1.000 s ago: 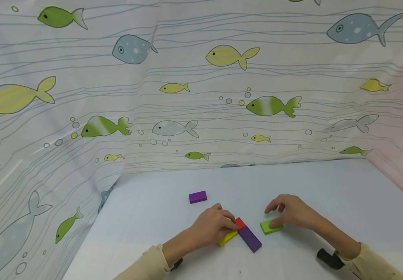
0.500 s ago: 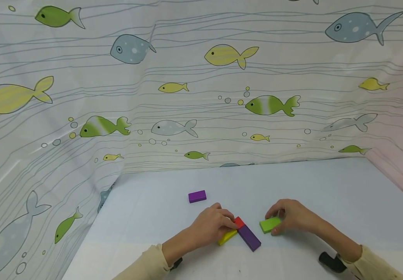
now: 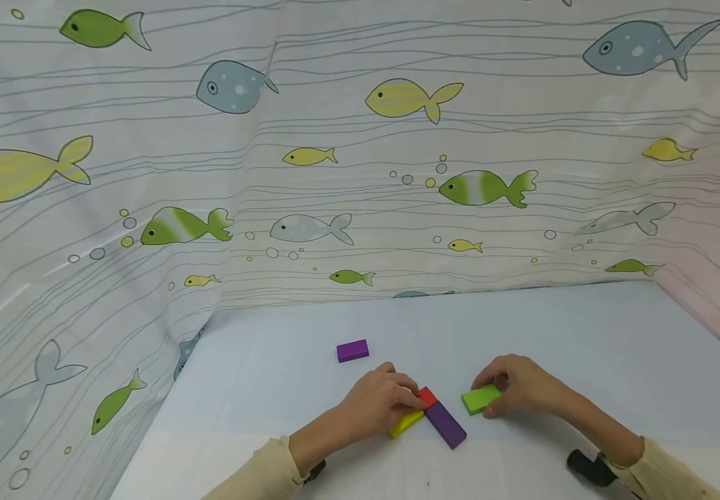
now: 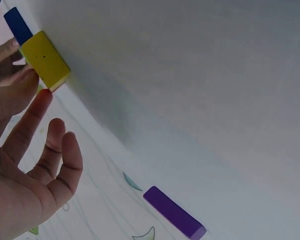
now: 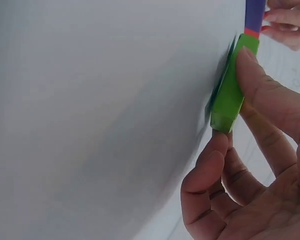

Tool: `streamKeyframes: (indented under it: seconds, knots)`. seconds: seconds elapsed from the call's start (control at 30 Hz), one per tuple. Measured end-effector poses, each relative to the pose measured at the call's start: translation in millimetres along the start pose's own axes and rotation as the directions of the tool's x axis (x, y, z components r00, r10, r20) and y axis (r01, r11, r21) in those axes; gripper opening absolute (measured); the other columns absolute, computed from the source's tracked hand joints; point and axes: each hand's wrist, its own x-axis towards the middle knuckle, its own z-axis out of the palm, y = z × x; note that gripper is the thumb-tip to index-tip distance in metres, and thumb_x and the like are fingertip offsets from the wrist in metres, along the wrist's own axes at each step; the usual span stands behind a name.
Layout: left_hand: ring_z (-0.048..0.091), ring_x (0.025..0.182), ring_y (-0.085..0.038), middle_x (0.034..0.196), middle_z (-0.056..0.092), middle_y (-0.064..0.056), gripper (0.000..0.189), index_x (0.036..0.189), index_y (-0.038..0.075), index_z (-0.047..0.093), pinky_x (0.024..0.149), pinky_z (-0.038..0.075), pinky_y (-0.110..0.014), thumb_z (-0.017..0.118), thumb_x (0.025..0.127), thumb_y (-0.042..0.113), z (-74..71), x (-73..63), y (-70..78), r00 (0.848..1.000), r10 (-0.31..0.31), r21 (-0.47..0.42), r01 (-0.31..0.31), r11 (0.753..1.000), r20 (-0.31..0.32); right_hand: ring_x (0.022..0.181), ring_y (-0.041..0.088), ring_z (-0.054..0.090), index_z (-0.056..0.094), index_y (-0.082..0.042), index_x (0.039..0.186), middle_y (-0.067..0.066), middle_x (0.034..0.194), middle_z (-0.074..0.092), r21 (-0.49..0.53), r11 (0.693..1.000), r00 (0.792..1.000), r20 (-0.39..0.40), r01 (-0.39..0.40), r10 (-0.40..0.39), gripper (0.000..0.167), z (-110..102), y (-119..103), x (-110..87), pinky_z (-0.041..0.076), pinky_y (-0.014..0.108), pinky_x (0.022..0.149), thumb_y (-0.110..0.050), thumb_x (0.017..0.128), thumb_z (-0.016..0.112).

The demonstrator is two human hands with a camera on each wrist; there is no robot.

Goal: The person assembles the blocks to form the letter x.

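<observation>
In the head view my left hand [image 3: 380,403] holds the red block [image 3: 426,397] between thumb and index finger, covering much of it. A yellow block [image 3: 406,423] lies under that hand, and the left wrist view shows the thumb by the yellow block's end [image 4: 45,60]. A dark purple block [image 3: 446,425] touches the red one and slants toward the near right. My right hand [image 3: 524,385] pinches a light green block [image 3: 481,399] on the table to the right. Up close, the right wrist view has the thumb along the green block's side [image 5: 230,90].
A loose purple block [image 3: 353,351] lies farther back on the white table [image 3: 260,389]. Behind the table hangs a fish-print curtain [image 3: 310,194], which also runs along the left side. A black wrist device [image 3: 591,468] sits by the right sleeve.
My right fingers have closed round the green block, which has shifted slightly left and away from me. The left hand stays where it was, over the red and yellow blocks.
</observation>
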Motion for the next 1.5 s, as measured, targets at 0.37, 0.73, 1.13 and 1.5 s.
streamKeyframes:
  seconds: [0.37,0.73,1.13,1.5]
  knots:
    - [0.051,0.087,-0.007,0.103,0.071,0.011,0.019,0.105,0.026,0.080,0.071,0.035,-0.011,0.072,0.091,0.016,1.3,0.3,-0.5,1.000,0.002,-0.011,-0.002,1.000,0.002,0.087,0.017,0.053,0.078,-0.019,0.100,-0.009,0.095,0.065,-0.030,0.999,1.000,-0.004,0.030,-0.030,0.036,-2,-10,12.3,0.045,0.030,0.071,-0.020,0.066,0.092]
    - [0.051,0.087,-0.007,0.105,0.070,0.011,0.019,0.106,0.026,0.079,0.072,0.035,-0.011,0.072,0.091,0.017,3.0,-0.2,-1.6,1.000,-0.009,-0.032,0.010,0.999,0.014,0.088,0.018,0.054,0.078,-0.020,0.100,-0.009,0.097,0.065,-0.042,0.998,0.999,0.012,0.051,-0.051,0.034,0,-14,31.9,0.045,0.030,0.072,-0.018,0.068,0.090]
    - [0.052,0.088,-0.007,0.106,0.071,0.010,0.019,0.106,0.025,0.079,0.073,0.036,-0.012,0.072,0.091,0.017,0.6,0.2,-1.3,1.000,0.016,-0.033,-0.015,0.999,0.008,0.087,0.017,0.054,0.078,-0.020,0.099,-0.011,0.095,0.065,-0.051,0.995,0.996,0.026,0.091,-0.090,0.032,4,-15,42.5,0.047,0.029,0.072,-0.017,0.070,0.090]
    - [0.050,0.087,-0.006,0.106,0.070,0.009,0.020,0.107,0.023,0.079,0.072,0.035,-0.012,0.072,0.091,0.015,-0.2,0.7,-3.1,1.000,0.014,-0.066,-0.013,0.998,0.019,0.086,0.016,0.053,0.078,-0.022,0.099,-0.011,0.095,0.065,-0.037,0.994,0.993,0.058,0.104,-0.102,0.032,10,-16,51.5,0.045,0.030,0.073,-0.016,0.069,0.090]
